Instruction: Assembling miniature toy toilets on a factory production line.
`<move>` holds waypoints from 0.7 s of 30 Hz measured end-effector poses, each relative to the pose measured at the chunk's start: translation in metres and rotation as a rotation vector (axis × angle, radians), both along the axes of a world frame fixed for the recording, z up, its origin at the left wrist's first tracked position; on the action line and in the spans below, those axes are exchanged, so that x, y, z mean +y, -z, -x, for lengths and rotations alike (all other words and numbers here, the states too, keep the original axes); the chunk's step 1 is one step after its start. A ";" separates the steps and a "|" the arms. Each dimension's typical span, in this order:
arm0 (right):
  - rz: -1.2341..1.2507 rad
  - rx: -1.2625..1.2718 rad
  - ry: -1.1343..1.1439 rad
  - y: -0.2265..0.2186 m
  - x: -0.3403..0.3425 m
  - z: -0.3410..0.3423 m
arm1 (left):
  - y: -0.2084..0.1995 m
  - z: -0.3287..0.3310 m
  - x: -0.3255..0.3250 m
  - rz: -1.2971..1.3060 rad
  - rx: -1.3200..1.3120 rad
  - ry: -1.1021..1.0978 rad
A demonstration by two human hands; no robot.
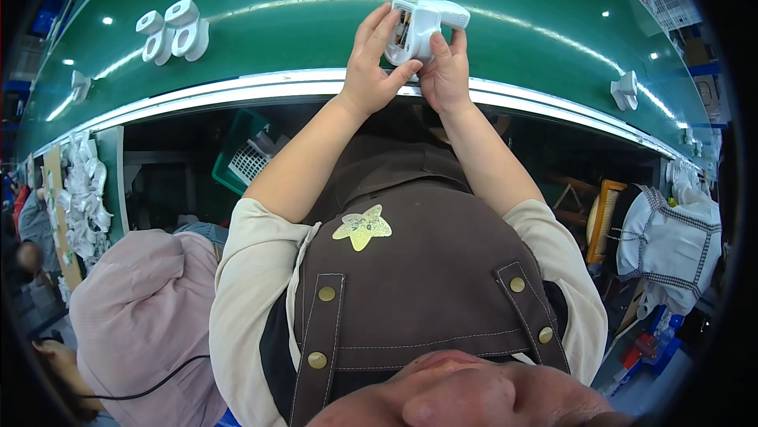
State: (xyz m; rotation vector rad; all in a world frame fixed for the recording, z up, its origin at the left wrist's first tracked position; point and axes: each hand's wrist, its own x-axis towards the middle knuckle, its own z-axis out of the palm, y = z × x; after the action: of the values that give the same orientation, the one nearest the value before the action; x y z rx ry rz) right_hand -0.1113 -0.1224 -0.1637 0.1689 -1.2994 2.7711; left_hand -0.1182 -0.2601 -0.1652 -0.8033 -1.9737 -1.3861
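Note:
Over the near edge of the green work surface point(300, 40) I hold a white plastic toilet-shaped casing point(428, 26) in both hands. Its open side faces left, and small dark and copper-coloured parts show inside. My left hand point(369, 67) has its fingertips on the upper rim of that opening and its thumb by the lower edge. My right hand point(447, 75) grips the casing from below and the right, its thumb against the white shell. Part of the casing is hidden behind my fingers.
Two similar white toilet-shaped pieces point(188, 32) stand at the left. Single white pieces are at the far left point(80, 86) and the right point(624, 91). A pale metal strip point(300, 82) edges the surface. Below lies a green basket point(229, 176). People sit on both sides.

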 end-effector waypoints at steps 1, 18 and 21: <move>0.022 -0.013 -0.006 0.000 -0.001 0.000 | 0.000 0.000 -0.001 -0.006 -0.019 0.024; 0.066 -0.023 -0.089 -0.005 -0.009 0.001 | -0.004 -0.002 -0.016 -0.077 -0.016 0.090; 0.040 0.001 -0.119 -0.003 -0.010 0.001 | 0.000 0.001 -0.019 -0.131 -0.070 0.087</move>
State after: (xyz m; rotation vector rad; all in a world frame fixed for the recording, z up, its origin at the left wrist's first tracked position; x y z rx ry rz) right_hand -0.1122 -0.1326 -0.1606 0.2539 -1.2732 2.8926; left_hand -0.1193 -0.2791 -0.1650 -0.7986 -1.8963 -1.5961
